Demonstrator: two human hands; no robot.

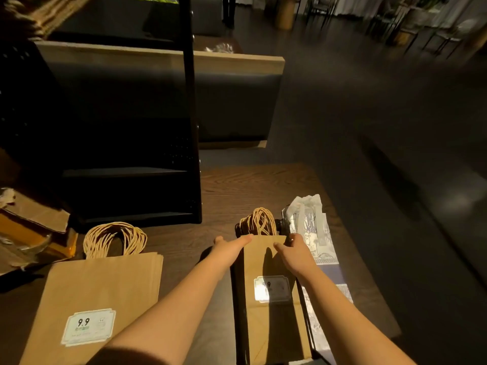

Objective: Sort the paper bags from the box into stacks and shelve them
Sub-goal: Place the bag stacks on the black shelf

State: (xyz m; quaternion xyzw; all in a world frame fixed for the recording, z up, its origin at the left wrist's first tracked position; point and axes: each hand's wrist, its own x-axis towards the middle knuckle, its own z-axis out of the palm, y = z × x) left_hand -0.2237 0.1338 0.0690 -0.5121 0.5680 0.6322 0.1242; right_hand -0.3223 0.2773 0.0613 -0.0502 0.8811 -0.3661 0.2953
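I see both hands at the far end of a narrow brown paper bag (271,291) lying flat on the bench (263,185), mid-right in view. Left hand (229,246) sits at the bag's far-left corner, fingers straight, thumb along the top edge; grip looks spread, pressing rather than pinching. Right hand (295,251) is at the far-right corner, fingers reaching over the top edge; can't tell for sure if it's pinching the paper or just resting on it. The bag's twisted-cord handles (259,222) bunch up just beyond the fingertips. It has a pale label approx. mid-length, and dark edges show along both long sides.

Left of that, near me, a wider stack of brown bags (105,291) w/ a "9.9" label (88,326), handles (116,238) looped at the far end. Right of the narrow bag, touching or just beside it, white printed bags (313,233). Far left, an open cardboard box (34,227), just beside a black shelf unit (126,172).
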